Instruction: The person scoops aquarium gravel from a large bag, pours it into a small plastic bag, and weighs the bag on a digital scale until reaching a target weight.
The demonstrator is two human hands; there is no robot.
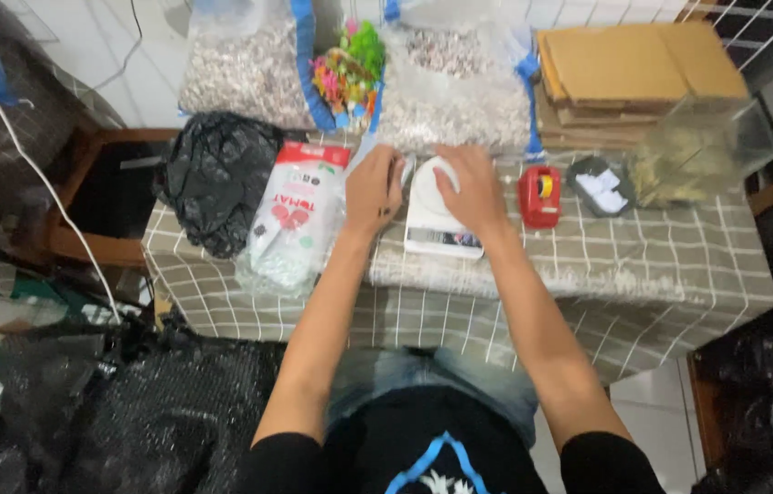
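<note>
Head view: both hands [423,187] on white scale [441,224]; tape dispenser [540,195] beside

Lying beside my left hand [373,190]: a clear plastic pack [295,220] with a red-and-white label. Sitting under my right hand [471,187]: a white scale [437,224], its dark display strip [446,240] facing me. Resting behind: two clear bags [249,69] of pale pieces.

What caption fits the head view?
Both hands, left and right, on a white kitchen scale beside a red tape dispenser.
</note>
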